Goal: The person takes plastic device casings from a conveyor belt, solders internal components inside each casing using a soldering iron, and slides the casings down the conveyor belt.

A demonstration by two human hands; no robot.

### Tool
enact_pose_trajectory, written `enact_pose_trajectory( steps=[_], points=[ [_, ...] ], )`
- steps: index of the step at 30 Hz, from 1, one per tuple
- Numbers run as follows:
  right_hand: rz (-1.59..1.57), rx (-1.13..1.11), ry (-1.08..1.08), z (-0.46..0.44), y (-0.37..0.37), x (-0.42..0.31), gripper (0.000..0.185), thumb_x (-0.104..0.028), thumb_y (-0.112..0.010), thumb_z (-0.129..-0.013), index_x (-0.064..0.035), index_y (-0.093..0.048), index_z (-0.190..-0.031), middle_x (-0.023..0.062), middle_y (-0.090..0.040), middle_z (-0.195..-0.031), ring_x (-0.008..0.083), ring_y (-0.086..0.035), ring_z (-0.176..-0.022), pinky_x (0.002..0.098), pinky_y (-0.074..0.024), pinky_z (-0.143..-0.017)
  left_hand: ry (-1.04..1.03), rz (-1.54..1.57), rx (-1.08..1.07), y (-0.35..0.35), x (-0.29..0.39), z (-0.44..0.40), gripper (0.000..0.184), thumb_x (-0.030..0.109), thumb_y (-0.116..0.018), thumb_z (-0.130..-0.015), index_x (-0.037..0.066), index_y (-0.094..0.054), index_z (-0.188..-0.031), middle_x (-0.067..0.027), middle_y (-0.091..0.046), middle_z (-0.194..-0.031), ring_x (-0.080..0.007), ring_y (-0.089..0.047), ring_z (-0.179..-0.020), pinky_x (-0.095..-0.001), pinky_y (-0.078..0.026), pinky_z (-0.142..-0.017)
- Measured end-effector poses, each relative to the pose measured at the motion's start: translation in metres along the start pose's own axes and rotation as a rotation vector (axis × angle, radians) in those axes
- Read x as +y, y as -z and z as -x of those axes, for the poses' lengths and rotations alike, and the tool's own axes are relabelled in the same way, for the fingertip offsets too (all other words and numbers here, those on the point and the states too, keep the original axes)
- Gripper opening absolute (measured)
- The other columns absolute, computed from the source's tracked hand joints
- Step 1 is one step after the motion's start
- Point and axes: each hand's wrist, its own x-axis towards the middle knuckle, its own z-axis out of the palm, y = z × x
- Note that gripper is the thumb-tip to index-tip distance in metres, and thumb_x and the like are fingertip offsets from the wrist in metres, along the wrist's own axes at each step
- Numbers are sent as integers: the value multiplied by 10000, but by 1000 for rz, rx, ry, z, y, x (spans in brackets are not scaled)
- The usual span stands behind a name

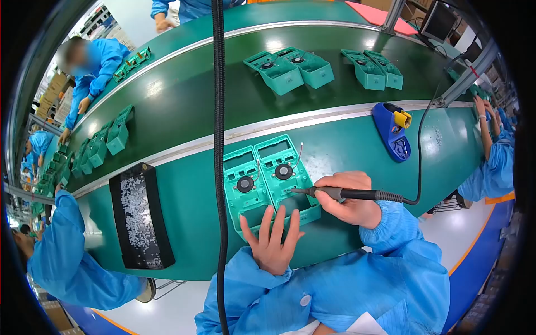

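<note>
Two green plastic housings (269, 196) lie side by side on the green bench in front of me. Each has a round black speaker (283, 171) set in it, and a thin wire sticks up from the right one. My left hand (272, 240) rests with fingers spread over the housings' near edge. In my right hand (352, 198) is a soldering iron (357, 194), gripped like a pen. Its tip points left and meets the inside of the right housing, near a small post. Whether the tip touches the post I cannot tell.
A black tray (166, 245) of small clear pieces lies left. A blue soldering iron stand (385, 131) is at the right, with the iron's cable (420, 162) nearby. More green housings (287, 70) sit on the conveyor (195, 84). A black braided cable (219, 139) hangs in front. Co-workers sit around.
</note>
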Motion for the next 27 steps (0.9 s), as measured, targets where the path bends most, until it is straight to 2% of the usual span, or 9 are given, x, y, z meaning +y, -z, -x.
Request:
enact_pose_trajectory(
  steps=[3,6,16,19,27],
  points=[
    [7,15,7,1,-5,4,115,-89,-743,-762,-28,-690,-844,77,-640,-639,182,-571,-460,293,-450,-446,-7,1,36,-4,-2,1,432,285,-707,-825,131,-642,-1222,-68,-580,-1238,-294,-460,-1260,-701,-129,-1094],
    [11,24,22,1,-8,7,119,-88,-747,-755,-26,-691,-840,77,-640,-636,178,-569,-453,291,-448,-441,-4,20,48,-2,-4,0,397,243,-691,-839,131,-647,-1217,-45,-603,-1204,-276,-495,-1231,-699,-127,-1096],
    [11,10,21,-1,-10,7,117,-79,-744,-746,-26,-691,-836,79,-641,-633,189,-585,-463,292,-456,-448,27,30,65,-2,-3,2,376,228,-684,-842,137,-655,-1205,-38,-611,-1183,-269,-502,-1226,-698,-137,-1099],
    [15,-31,34,-3,-9,6,119,-56,-711,-766,4,-684,-865,77,-663,-662,192,-635,-523,283,-475,-475,29,35,64,-1,-4,3,373,226,-684,-841,139,-656,-1202,-37,-610,-1180,-268,-505,-1222,-698,-137,-1100],
    [11,-42,21,-3,-8,6,115,-66,-711,-771,3,-686,-860,75,-657,-652,190,-631,-520,285,-471,-470,44,46,63,0,-3,2,361,223,-686,-838,140,-665,-1188,-33,-614,-1175,-263,-519,-1203,-695,-140,-1104]
  ],
)
